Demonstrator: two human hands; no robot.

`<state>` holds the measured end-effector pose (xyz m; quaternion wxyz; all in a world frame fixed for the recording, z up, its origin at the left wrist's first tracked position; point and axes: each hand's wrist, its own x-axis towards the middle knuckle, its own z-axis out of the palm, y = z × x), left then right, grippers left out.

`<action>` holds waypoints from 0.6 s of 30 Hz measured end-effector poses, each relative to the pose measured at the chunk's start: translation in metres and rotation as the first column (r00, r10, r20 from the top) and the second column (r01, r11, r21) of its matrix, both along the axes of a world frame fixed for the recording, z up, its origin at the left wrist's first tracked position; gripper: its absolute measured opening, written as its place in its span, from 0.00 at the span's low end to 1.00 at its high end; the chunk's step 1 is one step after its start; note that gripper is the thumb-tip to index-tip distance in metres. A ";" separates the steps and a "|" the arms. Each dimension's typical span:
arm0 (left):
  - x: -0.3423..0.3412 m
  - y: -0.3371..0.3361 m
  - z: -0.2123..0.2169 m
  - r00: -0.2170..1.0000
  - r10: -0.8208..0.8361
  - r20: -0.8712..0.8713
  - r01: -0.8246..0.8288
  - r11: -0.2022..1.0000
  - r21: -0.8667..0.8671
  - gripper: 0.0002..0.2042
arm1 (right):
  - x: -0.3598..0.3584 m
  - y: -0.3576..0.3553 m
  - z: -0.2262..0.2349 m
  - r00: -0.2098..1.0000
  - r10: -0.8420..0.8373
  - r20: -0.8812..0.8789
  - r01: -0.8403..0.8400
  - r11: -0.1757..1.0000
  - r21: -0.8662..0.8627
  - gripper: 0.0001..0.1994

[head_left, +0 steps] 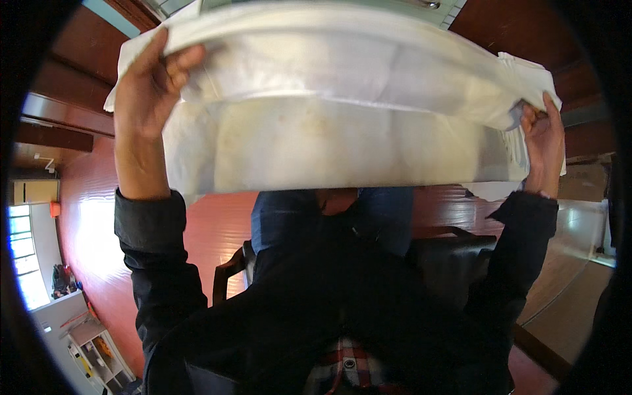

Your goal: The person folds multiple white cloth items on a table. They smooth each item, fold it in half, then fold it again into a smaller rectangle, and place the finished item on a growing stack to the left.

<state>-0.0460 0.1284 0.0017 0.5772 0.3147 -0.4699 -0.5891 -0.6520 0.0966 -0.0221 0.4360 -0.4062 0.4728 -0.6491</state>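
A wide white cloth (355,148) stretches across the upper part of the head view, raised in a long fold and slightly blurred. At its left end my left hand (146,95) pinches the upper edge between thumb and fingers. My right hand (544,135) grips the right end, its fingertips closed on the fabric. Layered white edges show beside the right hand; I cannot tell whether they are the same cloth or others beneath it. Most of the surface behind the cloth is hidden.
Dark reddish-brown wood (520,29) shows beyond the cloth on both sides. Below it are my blue-trousered legs and a black chair with an armrest (229,273). The floor (92,243) is red. A white shelf unit (102,352) stands far left, near a bright window (25,253).
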 end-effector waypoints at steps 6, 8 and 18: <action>-0.009 -0.012 -0.012 0.975 0.217 0.053 -0.212 0.974 -0.083 0.17 | -0.006 -0.011 -0.006 0.994 0.110 0.024 -0.107 0.991 -0.076 0.13; -0.025 0.021 -0.047 0.918 0.341 0.202 -0.370 0.920 0.130 0.16 | -0.001 0.007 -0.041 0.999 0.004 0.037 -0.007 0.996 0.086 0.13; -0.023 0.081 -0.025 0.382 -0.016 0.924 -0.384 0.906 0.175 0.17 | 0.027 0.061 -0.026 0.354 0.582 -0.732 -0.051 0.794 0.606 0.16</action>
